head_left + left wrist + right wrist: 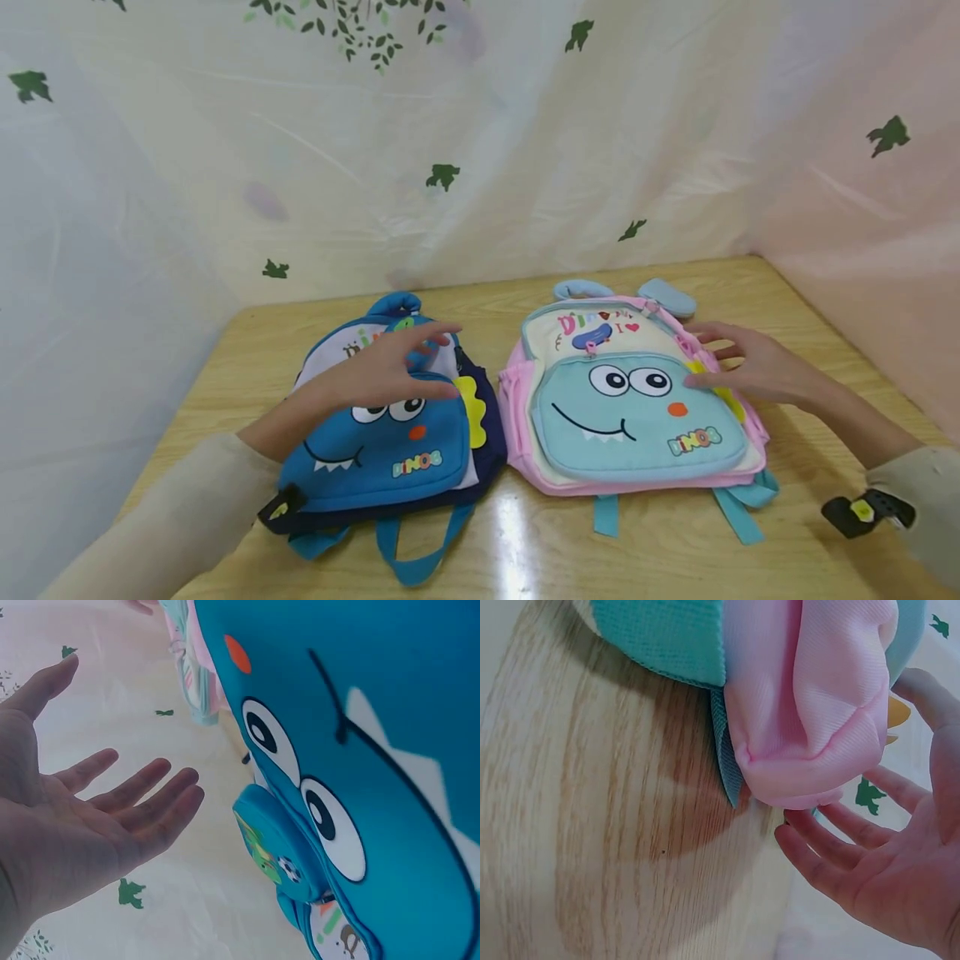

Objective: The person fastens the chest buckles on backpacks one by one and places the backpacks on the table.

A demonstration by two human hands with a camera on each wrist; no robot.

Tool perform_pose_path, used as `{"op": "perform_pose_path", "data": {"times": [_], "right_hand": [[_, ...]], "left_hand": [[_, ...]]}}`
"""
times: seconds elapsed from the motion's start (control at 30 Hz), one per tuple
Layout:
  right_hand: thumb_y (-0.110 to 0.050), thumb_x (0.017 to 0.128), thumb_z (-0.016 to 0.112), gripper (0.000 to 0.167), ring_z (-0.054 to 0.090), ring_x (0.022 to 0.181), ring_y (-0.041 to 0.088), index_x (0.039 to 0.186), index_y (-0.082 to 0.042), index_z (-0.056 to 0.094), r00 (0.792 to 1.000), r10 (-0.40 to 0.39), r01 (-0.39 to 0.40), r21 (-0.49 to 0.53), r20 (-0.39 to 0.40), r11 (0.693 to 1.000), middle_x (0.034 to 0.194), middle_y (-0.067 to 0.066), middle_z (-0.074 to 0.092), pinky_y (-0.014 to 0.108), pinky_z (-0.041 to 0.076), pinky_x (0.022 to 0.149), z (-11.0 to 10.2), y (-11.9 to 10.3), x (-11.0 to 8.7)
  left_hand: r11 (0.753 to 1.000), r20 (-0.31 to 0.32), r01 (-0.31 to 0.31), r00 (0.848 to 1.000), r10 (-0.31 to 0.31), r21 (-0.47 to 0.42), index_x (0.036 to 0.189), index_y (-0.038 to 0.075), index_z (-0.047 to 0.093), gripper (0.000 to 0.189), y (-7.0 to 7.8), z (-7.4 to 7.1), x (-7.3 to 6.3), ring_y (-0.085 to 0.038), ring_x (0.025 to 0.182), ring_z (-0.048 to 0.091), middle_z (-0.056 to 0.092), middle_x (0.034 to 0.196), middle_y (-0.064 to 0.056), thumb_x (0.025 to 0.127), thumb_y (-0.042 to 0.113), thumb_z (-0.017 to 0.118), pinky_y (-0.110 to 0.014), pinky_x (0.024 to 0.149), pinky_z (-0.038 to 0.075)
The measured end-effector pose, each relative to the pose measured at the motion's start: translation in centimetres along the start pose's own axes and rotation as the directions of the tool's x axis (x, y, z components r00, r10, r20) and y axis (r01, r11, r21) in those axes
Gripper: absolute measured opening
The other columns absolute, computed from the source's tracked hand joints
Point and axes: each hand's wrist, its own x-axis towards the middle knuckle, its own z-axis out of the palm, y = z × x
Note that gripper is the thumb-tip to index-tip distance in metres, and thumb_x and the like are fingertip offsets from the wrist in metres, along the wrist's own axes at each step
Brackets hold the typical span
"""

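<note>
Two children's backpacks with dinosaur faces lie side by side on a wooden table. Over the blue backpack (pixel 360 467), at the left, hovers my left hand (pixel 386 367), its fingers spread and nothing in them. The left wrist view shows that palm (pixel 82 817) apart from the blue front pocket (pixel 390 750). At the right is the pink and light-blue backpack (pixel 637 433). My right hand (pixel 757 367) is at its right side, thumb near the front pocket's edge. In the right wrist view the loosely bent fingers (pixel 817 855) are right by the pink side pocket (pixel 810 742).
Straps of the blue backpack (pixel 420 567) and teal straps (pixel 738 517) of the other trail toward the table's front. The wooden table (pixel 555 550) meets a pale curtain (pixel 360 217) with leaf prints at the back and sides. A small light-blue flap (pixel 666 297) sticks out behind the pink backpack.
</note>
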Motion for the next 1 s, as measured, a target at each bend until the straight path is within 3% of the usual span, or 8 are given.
{"op": "perform_pose_path", "data": {"times": [0.27, 0.43, 0.7, 1.0], "right_hand": [[-0.032, 0.088, 0.081, 0.087, 0.048, 0.127, 0.054, 0.158, -0.007, 0.037, 0.996, -0.033, 0.026, 0.071, 0.089, 0.997, 0.150, 0.030, 0.041, 0.061, 0.053, 0.095, -0.1, 0.8, -0.6], [-0.031, 0.088, 0.080, 0.087, 0.050, 0.125, 0.054, 0.159, -0.006, 0.036, 0.994, -0.045, 0.038, 0.071, 0.103, 0.997, 0.152, 0.030, 0.040, 0.061, 0.053, 0.093, 0.0, 1.2, -0.8], [-0.030, 0.088, 0.079, 0.084, 0.054, 0.120, 0.046, 0.158, -0.007, 0.039, 0.985, -0.049, 0.030, 0.114, 0.165, 0.993, 0.152, 0.028, 0.041, 0.039, 0.053, 0.083, 0.2, 1.6, -0.3], [-0.032, 0.088, 0.079, 0.081, 0.053, 0.116, 0.034, 0.154, -0.002, 0.044, 0.985, -0.055, 0.050, 0.032, 0.162, 0.998, 0.146, 0.026, 0.049, 0.039, 0.050, 0.086, -0.1, 1.6, -0.3]], "left_hand": [[0.998, 0.030, 0.058, 0.998, -0.058, 0.013, 0.158, 0.015, 0.042, 0.078, 1.5, 0.6, 1.7, -0.035, 0.133, 0.055, 0.055, 0.148, -0.017, 0.092, 0.038, 0.077, -0.048, 0.095, 0.057], [0.995, 0.065, 0.096, 0.993, -0.096, -0.006, 0.158, 0.017, 0.041, 0.079, 1.8, 1.3, 2.7, -0.035, 0.135, 0.054, 0.053, 0.150, -0.018, 0.092, 0.037, 0.078, -0.051, 0.098, 0.055], [0.994, 0.141, 0.096, 0.986, -0.088, -0.046, 0.157, 0.013, 0.041, 0.077, 1.4, 3.7, 3.8, -0.034, 0.134, 0.054, 0.054, 0.149, -0.020, 0.092, 0.029, 0.079, -0.046, 0.098, 0.056], [0.993, 0.198, 0.116, 0.974, -0.110, -0.019, 0.159, 0.014, 0.038, 0.078, 1.6, 4.2, 5.3, -0.032, 0.133, 0.053, 0.054, 0.146, -0.017, 0.094, 0.029, 0.078, -0.042, 0.097, 0.057]]}}
